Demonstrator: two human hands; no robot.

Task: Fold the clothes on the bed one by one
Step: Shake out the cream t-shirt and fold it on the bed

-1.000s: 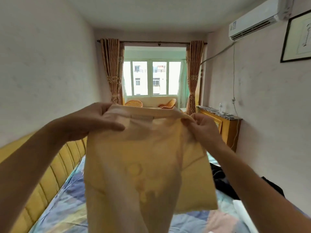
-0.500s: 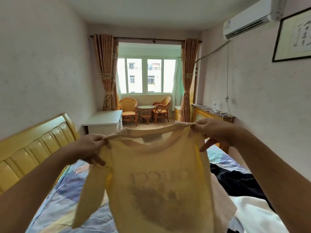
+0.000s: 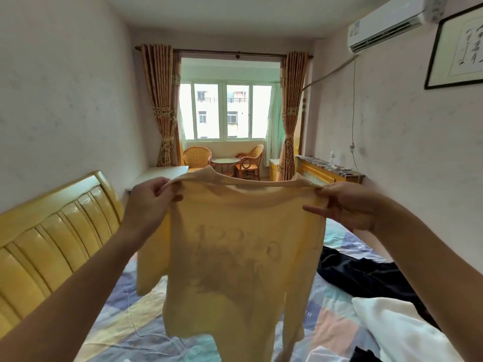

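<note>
A pale yellow T-shirt (image 3: 235,257) hangs in the air in front of me, spread out, with a grey print showing through the cloth. My left hand (image 3: 150,202) grips its left shoulder. My right hand (image 3: 345,205) pinches its right shoulder, some fingers sticking out straight. The shirt's hem hangs above the bed (image 3: 125,322), which has a patchwork sheet in pastel colours. A black garment (image 3: 366,275) and a white garment (image 3: 400,325) lie on the bed at the right.
A padded yellow headboard (image 3: 52,239) runs along the left. A white side table (image 3: 156,173) stands behind it. Wicker chairs (image 3: 197,156) and a small round table stand by the window. A wooden cabinet (image 3: 329,173) lines the right wall.
The shirt has come down from close to my face and been pulled wide. My hands have moved apart to its shoulders, and the print now shows through.
</note>
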